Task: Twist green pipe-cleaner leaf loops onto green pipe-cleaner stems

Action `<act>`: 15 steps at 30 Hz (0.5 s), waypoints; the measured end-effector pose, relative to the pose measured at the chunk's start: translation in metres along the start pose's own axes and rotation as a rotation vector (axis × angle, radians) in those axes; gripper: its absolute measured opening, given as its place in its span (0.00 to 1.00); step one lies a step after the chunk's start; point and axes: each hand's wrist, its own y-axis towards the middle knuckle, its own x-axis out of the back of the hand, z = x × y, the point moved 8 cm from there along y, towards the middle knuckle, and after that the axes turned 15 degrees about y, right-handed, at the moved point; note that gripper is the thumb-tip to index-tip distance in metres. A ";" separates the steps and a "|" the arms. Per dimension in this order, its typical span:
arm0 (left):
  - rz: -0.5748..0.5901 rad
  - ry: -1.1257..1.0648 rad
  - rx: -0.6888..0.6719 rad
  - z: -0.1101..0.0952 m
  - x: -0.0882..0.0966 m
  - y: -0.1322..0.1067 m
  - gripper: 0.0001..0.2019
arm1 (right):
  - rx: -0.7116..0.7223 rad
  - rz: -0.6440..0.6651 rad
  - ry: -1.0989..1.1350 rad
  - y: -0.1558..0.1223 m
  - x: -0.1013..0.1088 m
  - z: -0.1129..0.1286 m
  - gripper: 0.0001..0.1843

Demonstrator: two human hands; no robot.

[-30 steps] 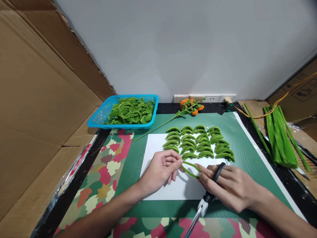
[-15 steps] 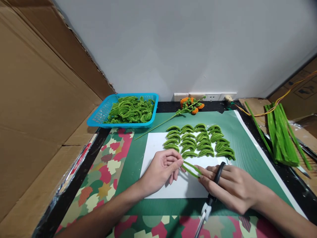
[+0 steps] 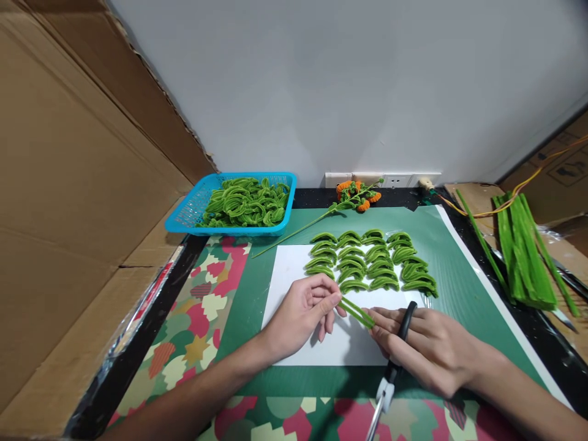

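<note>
A green pipe cleaner [image 3: 354, 312], bent into a narrow loop with two nearly parallel sides, is stretched between my hands above the white paper [image 3: 321, 350]. My left hand [image 3: 305, 315] pinches its left end between thumb and forefinger. The right end sits in the fingertips of my right hand [image 3: 429, 343]. Scissors with a black handle [image 3: 404, 327] also hang in my right hand, their metal part [image 3: 381, 401] pointing down toward me. Just beyond my hands, bent green pipe cleaner leaves [image 3: 353, 266] lie in several columns.
A blue basket [image 3: 184, 213] full of bent green pieces stands at the back left. An orange flower stem [image 3: 356, 199] lies behind the leaves. On the right are a bundle of green pipe cleaners [image 3: 528, 263] and yellow wires [image 3: 514, 191]. Cardboard [image 3: 82, 184] walls the left side.
The two sides of the pipe cleaner loop have come closer together and look straighter. Both hands keep their grip in about the same place. The view has shifted slightly.
</note>
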 end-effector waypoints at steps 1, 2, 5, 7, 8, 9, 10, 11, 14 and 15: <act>-0.001 -0.005 -0.001 0.000 0.000 0.000 0.22 | -0.002 0.002 0.000 0.000 0.000 0.000 0.18; -0.003 -0.010 -0.001 0.000 0.001 0.001 0.21 | -0.001 0.000 -0.005 0.001 0.000 0.000 0.18; -0.016 -0.040 -0.009 0.000 0.002 0.002 0.20 | 0.016 -0.016 -0.070 0.000 0.001 0.000 0.17; -0.016 -0.082 -0.006 0.001 0.002 0.002 0.20 | 0.024 -0.035 -0.129 0.000 0.002 0.001 0.15; -0.009 -0.104 0.002 0.002 0.000 0.001 0.21 | 0.030 -0.048 -0.150 -0.001 0.003 0.001 0.15; 0.000 -0.122 0.013 0.003 -0.001 0.001 0.22 | 0.032 -0.061 -0.165 -0.001 0.004 0.002 0.14; 0.011 -0.135 0.024 0.003 -0.003 0.000 0.23 | 0.036 -0.078 -0.177 -0.001 0.005 0.003 0.14; 0.021 -0.140 0.034 0.004 -0.005 -0.001 0.24 | 0.038 -0.091 -0.193 0.000 0.006 0.004 0.14; 0.043 -0.146 0.042 0.003 -0.011 -0.003 0.23 | 0.033 -0.070 -0.256 0.002 0.003 0.007 0.16; 0.046 -0.152 0.042 0.003 -0.012 -0.003 0.22 | 0.034 -0.047 -0.280 0.003 0.001 0.009 0.17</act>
